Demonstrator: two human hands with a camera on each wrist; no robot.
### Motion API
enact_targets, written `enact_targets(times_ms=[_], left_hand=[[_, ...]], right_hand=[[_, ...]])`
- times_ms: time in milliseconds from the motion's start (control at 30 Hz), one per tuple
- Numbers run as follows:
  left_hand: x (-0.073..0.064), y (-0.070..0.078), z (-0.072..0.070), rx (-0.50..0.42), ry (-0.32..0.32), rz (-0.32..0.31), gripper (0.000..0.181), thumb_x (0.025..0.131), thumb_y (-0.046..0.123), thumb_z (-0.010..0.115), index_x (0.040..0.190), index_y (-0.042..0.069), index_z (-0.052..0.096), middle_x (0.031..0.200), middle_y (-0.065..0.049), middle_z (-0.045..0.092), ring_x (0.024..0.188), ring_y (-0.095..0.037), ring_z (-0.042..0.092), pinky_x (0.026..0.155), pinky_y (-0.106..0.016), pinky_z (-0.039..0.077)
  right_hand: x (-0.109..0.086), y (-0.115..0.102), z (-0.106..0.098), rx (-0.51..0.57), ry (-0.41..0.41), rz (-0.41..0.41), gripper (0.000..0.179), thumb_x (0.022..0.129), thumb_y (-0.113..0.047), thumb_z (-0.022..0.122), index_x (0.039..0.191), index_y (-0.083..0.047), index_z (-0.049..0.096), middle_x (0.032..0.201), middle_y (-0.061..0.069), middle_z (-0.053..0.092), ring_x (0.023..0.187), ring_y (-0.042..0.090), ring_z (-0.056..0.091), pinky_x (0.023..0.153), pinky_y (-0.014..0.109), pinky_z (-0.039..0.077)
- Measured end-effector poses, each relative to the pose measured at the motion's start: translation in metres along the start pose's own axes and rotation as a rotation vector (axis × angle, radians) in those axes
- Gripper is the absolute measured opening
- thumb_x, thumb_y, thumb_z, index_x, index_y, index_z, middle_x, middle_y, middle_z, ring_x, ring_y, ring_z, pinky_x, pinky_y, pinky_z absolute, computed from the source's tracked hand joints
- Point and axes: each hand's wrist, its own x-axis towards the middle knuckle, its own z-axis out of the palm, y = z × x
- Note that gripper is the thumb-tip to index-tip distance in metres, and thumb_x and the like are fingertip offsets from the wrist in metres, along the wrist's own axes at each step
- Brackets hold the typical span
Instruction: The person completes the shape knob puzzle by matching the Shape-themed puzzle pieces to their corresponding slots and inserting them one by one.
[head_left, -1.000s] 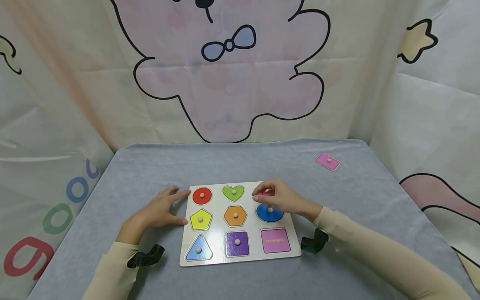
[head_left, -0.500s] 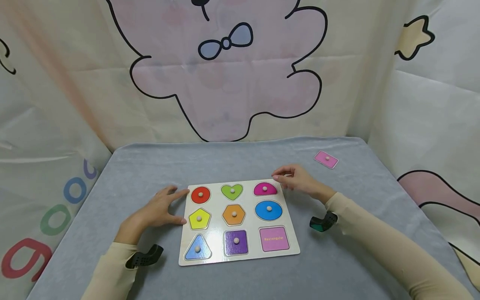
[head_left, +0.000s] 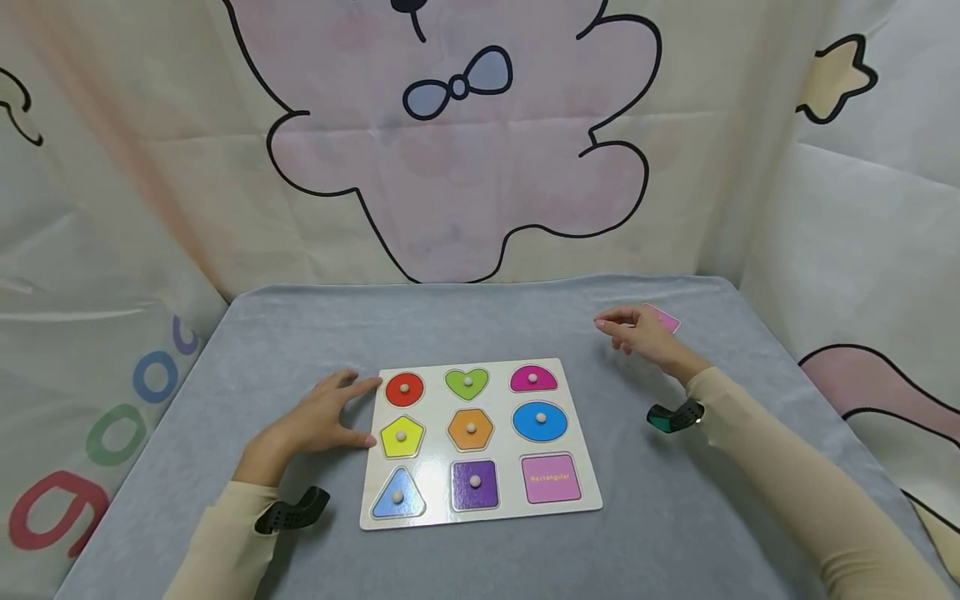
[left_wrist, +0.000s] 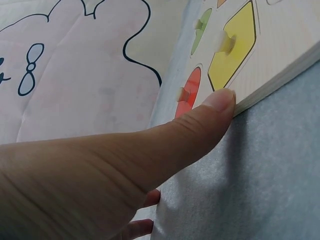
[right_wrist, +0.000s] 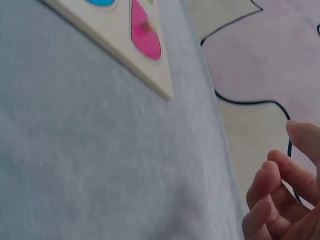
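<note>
A white shape-puzzle board (head_left: 437, 467) lies on the table, several knobbed pieces seated in it. Its bottom-right pink recess (head_left: 551, 492) shows the word "Rectangular". At the board's left edge rests my left hand (head_left: 311, 425), fingers and thumb spread; in the left wrist view the thumb (left_wrist: 205, 117) touches the edge near the yellow pentagon (left_wrist: 237, 42). My right hand (head_left: 645, 337) hovers beyond the board's far right corner, holding nothing, fingers loosely bent. Behind it lies the pink rectangle piece (head_left: 667, 321), partly hidden by the hand.
Grey-blue cloth (head_left: 300, 325) covers the table. A printed curtain (head_left: 450, 183) hangs behind the far edge, with more at both sides. Dark camera straps (head_left: 292, 512) sit on both wrists. The magenta half-circle (right_wrist: 145, 32) shows at the board's corner in the right wrist view.
My right hand has let go of the magenta half-circle's knob, which now sits in the board, and has moved right and away toward the pink rectangle. My left hand stays put.
</note>
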Motion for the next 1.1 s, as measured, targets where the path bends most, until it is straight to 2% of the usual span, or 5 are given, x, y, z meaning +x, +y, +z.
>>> enact_targets(times_ms=[100, 233, 533, 933, 1100], left_hand=[[0.001, 0.001, 0.000, -0.004, -0.003, -0.003, 0.095, 0.073, 0.045, 0.088, 0.153, 0.021, 0.045, 0.159, -0.028, 0.032, 0.144, -0.053, 0.030, 0.110, -0.074, 0.033], [0.000, 0.001, -0.001, -0.003, -0.010, -0.013, 0.095, 0.072, 0.045, 0.089, 0.154, 0.021, 0.045, 0.159, -0.028, 0.032, 0.144, -0.053, 0.029, 0.111, -0.074, 0.032], [-0.002, 0.003, -0.001, -0.003, -0.008, -0.002, 0.096, 0.072, 0.046, 0.089, 0.153, 0.021, 0.045, 0.158, -0.028, 0.033, 0.143, -0.053, 0.031, 0.111, -0.073, 0.033], [-0.002, 0.005, -0.001, 0.000, -0.008, -0.010, 0.097, 0.072, 0.047, 0.089, 0.154, 0.021, 0.044, 0.158, -0.028, 0.033, 0.143, -0.053, 0.031, 0.111, -0.073, 0.033], [-0.002, 0.005, -0.001, 0.005, -0.008, -0.004, 0.096, 0.072, 0.045, 0.088, 0.154, 0.020, 0.044, 0.158, -0.029, 0.033, 0.143, -0.054, 0.030, 0.111, -0.073, 0.033]], right_hand=[[-0.001, 0.001, -0.010, -0.021, 0.038, 0.013, 0.043, 0.103, -0.029, 0.059, 0.131, 0.004, 0.062, 0.100, 0.008, 0.063, 0.075, 0.016, 0.059, 0.063, 0.028, 0.052], [0.005, 0.019, -0.020, -0.073, 0.126, 0.010, 0.043, 0.103, -0.032, 0.059, 0.128, 0.003, 0.064, 0.099, 0.014, 0.064, 0.072, 0.012, 0.058, 0.060, 0.025, 0.051], [0.011, 0.056, -0.042, -0.138, 0.296, 0.038, 0.049, 0.104, -0.041, 0.055, 0.129, 0.001, 0.063, 0.120, 0.021, 0.060, 0.076, 0.005, 0.057, 0.062, 0.017, 0.051], [0.009, 0.070, -0.062, -0.175, 0.267, 0.139, 0.051, 0.104, -0.036, 0.053, 0.136, 0.004, 0.057, 0.122, 0.025, 0.058, 0.097, 0.024, 0.050, 0.068, 0.020, 0.045], [0.012, 0.077, -0.065, -0.182, 0.233, 0.172, 0.048, 0.101, -0.028, 0.062, 0.134, 0.006, 0.059, 0.109, 0.022, 0.065, 0.082, 0.015, 0.055, 0.064, 0.022, 0.047]])
